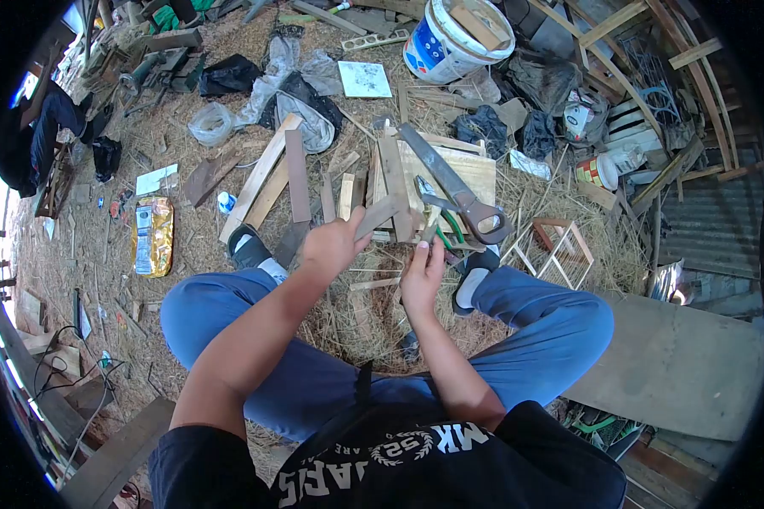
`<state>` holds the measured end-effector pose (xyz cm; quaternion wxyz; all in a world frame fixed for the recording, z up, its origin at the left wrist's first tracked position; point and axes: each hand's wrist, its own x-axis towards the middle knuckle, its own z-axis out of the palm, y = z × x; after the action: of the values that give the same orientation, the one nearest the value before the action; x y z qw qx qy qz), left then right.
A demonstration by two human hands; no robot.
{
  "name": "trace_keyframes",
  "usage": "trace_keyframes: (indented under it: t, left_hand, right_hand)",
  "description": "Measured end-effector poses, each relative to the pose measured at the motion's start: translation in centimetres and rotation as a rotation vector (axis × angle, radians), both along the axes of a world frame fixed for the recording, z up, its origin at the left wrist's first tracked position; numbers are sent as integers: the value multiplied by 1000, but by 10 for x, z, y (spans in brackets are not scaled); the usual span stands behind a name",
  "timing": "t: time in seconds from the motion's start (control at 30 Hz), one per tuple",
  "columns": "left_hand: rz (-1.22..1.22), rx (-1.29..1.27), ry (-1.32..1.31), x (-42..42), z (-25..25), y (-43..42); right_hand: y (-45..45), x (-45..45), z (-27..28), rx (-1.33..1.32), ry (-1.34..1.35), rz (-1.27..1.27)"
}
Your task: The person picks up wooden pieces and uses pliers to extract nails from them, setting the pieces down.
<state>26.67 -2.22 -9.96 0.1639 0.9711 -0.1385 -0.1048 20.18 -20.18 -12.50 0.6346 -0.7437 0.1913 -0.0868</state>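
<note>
Holding a wooden strip mid-frame in left fingers, pinching an unclear piece in right fingers, seemingly midway, leaving slats loose upper left.

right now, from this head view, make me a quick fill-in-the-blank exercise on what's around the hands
1. The left hand holds a strip of ____.
2. The tool with the long, flat metal blade is a ____.
3. The shiny packet on the ground at the left is coloured ____.
4. The person's trousers are ____.

Missing words: wood; saw; gold; blue
</note>
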Motion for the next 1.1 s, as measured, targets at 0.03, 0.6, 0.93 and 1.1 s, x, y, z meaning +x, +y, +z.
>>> trace_keyframes:
  t: [0.03,0.6,0.93,1.1]
  left_hand:
    - [-2,-11,-18,0,-2,0]
    - [20,-34,53,2,-4,-3]
    - [16,-31,70,3,1,-3]
    - [10,-48,70,2,0,-4]
  right_hand:
    - [1,-1,-2,-180,-116,39]
    - [-8,2,-10,-202,22,170]
    - [-3,-2,47,-289,-13,101]
    - [-12,-3,38,-687,13,211]
